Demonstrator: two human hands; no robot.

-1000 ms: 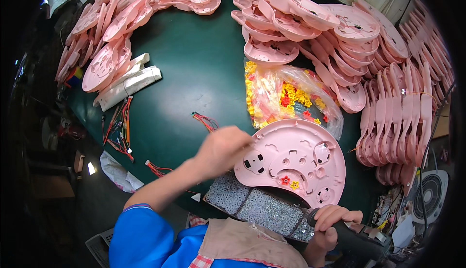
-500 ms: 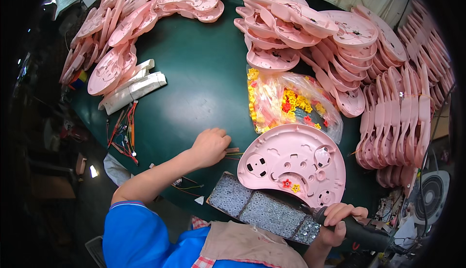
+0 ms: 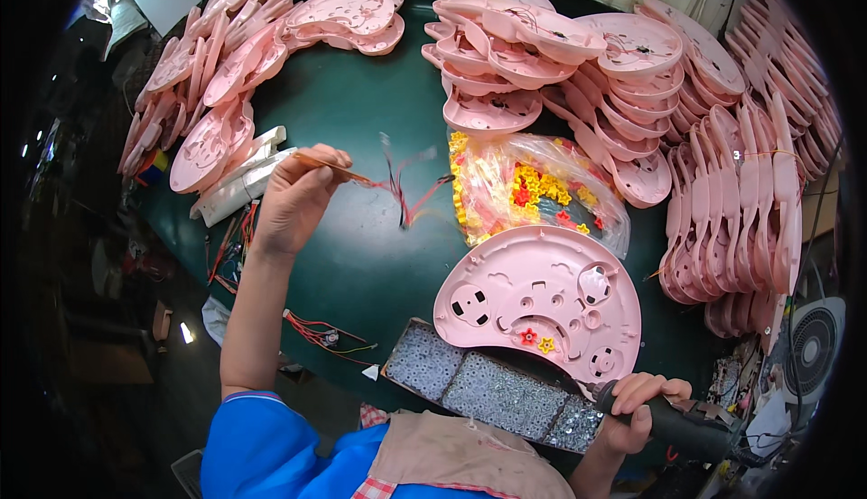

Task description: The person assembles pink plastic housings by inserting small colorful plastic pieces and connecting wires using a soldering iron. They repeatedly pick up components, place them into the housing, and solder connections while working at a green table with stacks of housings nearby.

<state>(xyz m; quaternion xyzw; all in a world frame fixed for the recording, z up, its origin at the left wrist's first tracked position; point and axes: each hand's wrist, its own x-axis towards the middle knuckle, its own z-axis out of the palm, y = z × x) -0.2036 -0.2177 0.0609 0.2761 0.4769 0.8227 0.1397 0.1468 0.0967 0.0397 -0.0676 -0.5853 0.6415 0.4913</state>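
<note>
A: State the condition of the left hand.
B: The left hand (image 3: 302, 196) is raised over the green tabletop (image 3: 352, 106). Thumb and fingers pinch one end of a narrow orange-brown strip (image 3: 339, 167). Red and dark wires (image 3: 400, 194) extend from its far end; they are blurred, so their connectors cannot be told.

A: State the condition of the right hand.
B: The right hand (image 3: 643, 401) has its fingers wrapped around a black cylindrical driver (image 3: 691, 429). The narrow tip points left, at the lower right edge of the pink shell; contact cannot be confirmed.

A: Give the position of the shell.
B: The curved pink shell (image 3: 533, 273) lies flat, hollow side up, between the star bag and the parts tray. One red star piece (image 3: 529, 337) and one yellow star piece (image 3: 545, 345) sit side by side at its inner curve.

A: List the adjacent items.
B: The clear star bag (image 3: 551, 183) holds yellow and red pieces. The divided parts tray (image 3: 453, 380) contains small grey and shiny parts. A loose wire bundle (image 3: 316, 329) lies left of the tray. Stacked pink shells (image 3: 515, 34) stand beyond the bag.
</note>
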